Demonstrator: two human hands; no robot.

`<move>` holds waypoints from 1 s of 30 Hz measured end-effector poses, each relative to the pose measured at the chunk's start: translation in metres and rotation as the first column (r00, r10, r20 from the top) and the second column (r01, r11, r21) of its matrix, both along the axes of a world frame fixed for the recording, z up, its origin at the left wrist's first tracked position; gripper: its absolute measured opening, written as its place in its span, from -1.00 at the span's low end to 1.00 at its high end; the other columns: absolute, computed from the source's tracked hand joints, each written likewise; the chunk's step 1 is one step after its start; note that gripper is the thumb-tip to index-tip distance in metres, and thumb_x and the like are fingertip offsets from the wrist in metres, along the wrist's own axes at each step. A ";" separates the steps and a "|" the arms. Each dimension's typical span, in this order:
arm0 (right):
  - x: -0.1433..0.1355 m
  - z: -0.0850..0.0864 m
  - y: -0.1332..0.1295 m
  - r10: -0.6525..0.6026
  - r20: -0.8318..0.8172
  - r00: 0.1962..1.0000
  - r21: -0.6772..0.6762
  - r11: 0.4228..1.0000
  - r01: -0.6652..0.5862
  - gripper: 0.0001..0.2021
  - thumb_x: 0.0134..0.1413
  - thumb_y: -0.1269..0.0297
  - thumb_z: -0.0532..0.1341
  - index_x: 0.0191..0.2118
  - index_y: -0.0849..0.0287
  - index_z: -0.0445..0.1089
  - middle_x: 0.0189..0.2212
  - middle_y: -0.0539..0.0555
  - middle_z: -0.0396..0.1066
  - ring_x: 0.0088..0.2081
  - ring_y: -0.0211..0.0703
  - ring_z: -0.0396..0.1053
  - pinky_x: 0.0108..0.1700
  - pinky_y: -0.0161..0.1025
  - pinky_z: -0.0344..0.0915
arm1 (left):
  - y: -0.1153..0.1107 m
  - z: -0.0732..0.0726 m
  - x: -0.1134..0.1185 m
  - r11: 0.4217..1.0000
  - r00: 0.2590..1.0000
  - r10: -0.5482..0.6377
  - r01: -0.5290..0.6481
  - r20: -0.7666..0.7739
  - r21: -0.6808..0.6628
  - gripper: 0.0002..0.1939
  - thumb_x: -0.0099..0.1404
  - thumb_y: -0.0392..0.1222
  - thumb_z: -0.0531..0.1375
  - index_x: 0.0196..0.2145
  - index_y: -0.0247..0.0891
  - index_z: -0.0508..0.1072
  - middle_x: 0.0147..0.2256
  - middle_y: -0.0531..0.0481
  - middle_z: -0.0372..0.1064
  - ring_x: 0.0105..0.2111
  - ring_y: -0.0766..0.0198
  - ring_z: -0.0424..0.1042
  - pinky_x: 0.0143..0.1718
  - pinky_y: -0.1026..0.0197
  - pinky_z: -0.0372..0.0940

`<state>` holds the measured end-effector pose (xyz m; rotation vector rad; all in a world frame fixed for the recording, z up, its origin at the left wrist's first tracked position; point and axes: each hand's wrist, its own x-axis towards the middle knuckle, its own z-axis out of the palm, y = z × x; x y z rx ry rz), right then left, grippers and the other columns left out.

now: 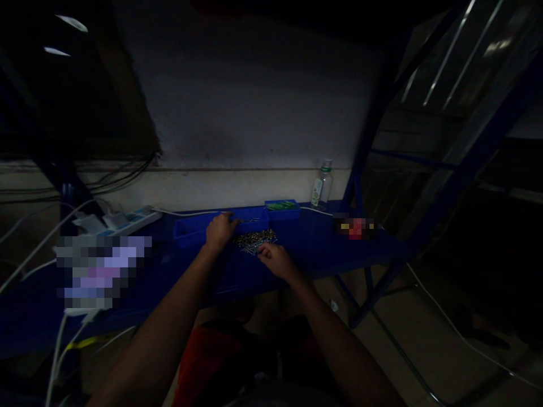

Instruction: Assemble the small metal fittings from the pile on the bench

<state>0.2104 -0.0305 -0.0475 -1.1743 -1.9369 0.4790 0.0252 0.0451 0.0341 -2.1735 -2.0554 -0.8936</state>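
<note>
Landmark: the pile of small metal screws [254, 240], lying loose on the blue bench top [322, 249].
Left hand [219, 230]: just left of the pile, at the front rim of the blue bin [193, 232]; its fingers are curled together over the rim, and whether they pinch anything cannot be told in this dim light.
Right hand [275, 259]: at the pile's near right edge, fingertips drawn together and touching the nearest screws, seemingly nipping one or two.
Pile itself: behind it stands the same long blue bin; beyond and to the right sits a smaller blue tray with green contents [282, 208].
Bottle [321, 185]: well to the right of the pile, upright against the wall.
Power strip [127, 221]: well to the left of the pile, with white cables trailing off.
Handling, as a judgement: each screw is likely light, hard and stiff, not fragile, and smooth enough to roll or slip; the heap would scatter if swept.
Where to take hold, as a judgement: pinch a single screw by its shank between thumb and forefinger, lifting from the pile's loose edge.
</note>
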 end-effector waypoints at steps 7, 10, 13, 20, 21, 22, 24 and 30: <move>-0.001 -0.002 0.002 0.010 0.157 0.988 0.064 0.998 -0.020 -0.83 0.03 0.34 0.16 -0.22 0.10 0.39 -0.38 -0.01 0.35 -0.33 -0.28 0.30 -0.25 -0.37 0.17 | -0.065 -0.024 -0.011 0.972 0.972 -0.234 0.234 0.023 -0.002 -0.62 0.23 0.00 0.01 -0.17 -0.25 0.45 -0.20 -0.11 0.45 -0.21 0.13 0.41 -0.18 0.22 0.23; -0.001 0.000 -0.001 0.011 0.179 0.984 0.071 0.997 -0.024 -0.82 0.06 0.28 0.15 -0.19 0.09 0.38 -0.34 0.00 0.34 -0.32 -0.28 0.30 -0.24 -0.37 0.16 | -0.085 -0.047 -0.015 0.941 0.941 -0.334 0.337 0.056 -0.036 -0.65 0.23 -0.05 -0.01 -0.19 -0.26 0.45 -0.19 -0.08 0.43 -0.21 0.17 0.40 -0.17 0.23 0.23; -0.001 0.002 -0.004 0.011 0.191 0.981 0.061 0.998 -0.023 -0.81 0.06 0.23 0.16 -0.18 0.09 0.37 -0.33 0.00 0.33 -0.31 -0.29 0.29 -0.24 -0.37 0.15 | -0.090 -0.058 -0.017 0.915 0.918 -0.388 0.394 0.082 -0.081 -0.68 0.21 -0.09 0.01 -0.21 -0.25 0.46 -0.22 -0.08 0.43 -0.24 0.18 0.40 -0.19 0.23 0.24; 0.000 0.005 -0.008 0.046 0.172 0.984 0.058 0.997 -0.057 -0.82 0.05 0.24 0.17 -0.19 0.07 0.39 -0.33 0.00 0.32 -0.31 -0.29 0.28 -0.24 -0.37 0.15 | -0.090 -0.055 -0.015 0.903 0.902 -0.409 0.422 0.134 -0.083 -0.68 0.20 -0.09 0.01 -0.22 -0.24 0.47 -0.23 -0.07 0.42 -0.26 0.18 0.40 -0.19 0.22 0.24; 0.000 0.005 -0.007 0.049 0.158 0.986 0.056 0.997 -0.058 -0.84 0.05 0.25 0.17 -0.21 0.08 0.39 -0.34 0.00 0.32 -0.31 -0.29 0.29 -0.24 -0.37 0.15 | -0.090 -0.055 -0.015 0.904 0.902 -0.406 0.420 0.147 -0.081 -0.68 0.20 -0.09 0.01 -0.22 -0.24 0.47 -0.23 -0.07 0.43 -0.26 0.18 0.40 -0.19 0.22 0.24; 0.000 0.004 -0.007 0.052 0.145 0.988 0.052 0.997 -0.060 -0.85 0.04 0.26 0.18 -0.23 0.09 0.39 -0.35 0.00 0.32 -0.32 -0.29 0.29 -0.24 -0.37 0.15 | -0.091 -0.055 -0.015 0.904 0.901 -0.403 0.419 0.160 -0.081 -0.67 0.20 -0.08 0.01 -0.22 -0.25 0.47 -0.23 -0.07 0.43 -0.25 0.18 0.40 -0.19 0.22 0.24; 0.000 0.003 -0.006 0.059 0.131 0.990 0.044 0.997 -0.066 -0.88 0.03 0.29 0.19 -0.27 0.11 0.40 -0.37 -0.01 0.33 -0.33 -0.29 0.29 -0.24 -0.37 0.16 | -0.092 -0.054 -0.016 0.903 0.897 -0.401 0.421 0.183 -0.086 -0.67 0.20 -0.07 0.01 -0.23 -0.25 0.47 -0.22 -0.07 0.44 -0.24 0.17 0.40 -0.19 0.23 0.24; -0.001 0.000 -0.003 0.068 0.118 0.991 0.080 0.994 -0.077 -0.94 0.04 0.38 0.16 -0.34 0.13 0.38 -0.38 -0.01 0.35 -0.32 -0.28 0.30 -0.23 -0.37 0.16 | -0.092 -0.053 -0.016 0.891 0.883 -0.416 0.443 0.218 -0.097 -0.68 0.19 -0.08 0.02 -0.23 -0.26 0.48 -0.22 -0.06 0.45 -0.23 0.17 0.41 -0.18 0.23 0.25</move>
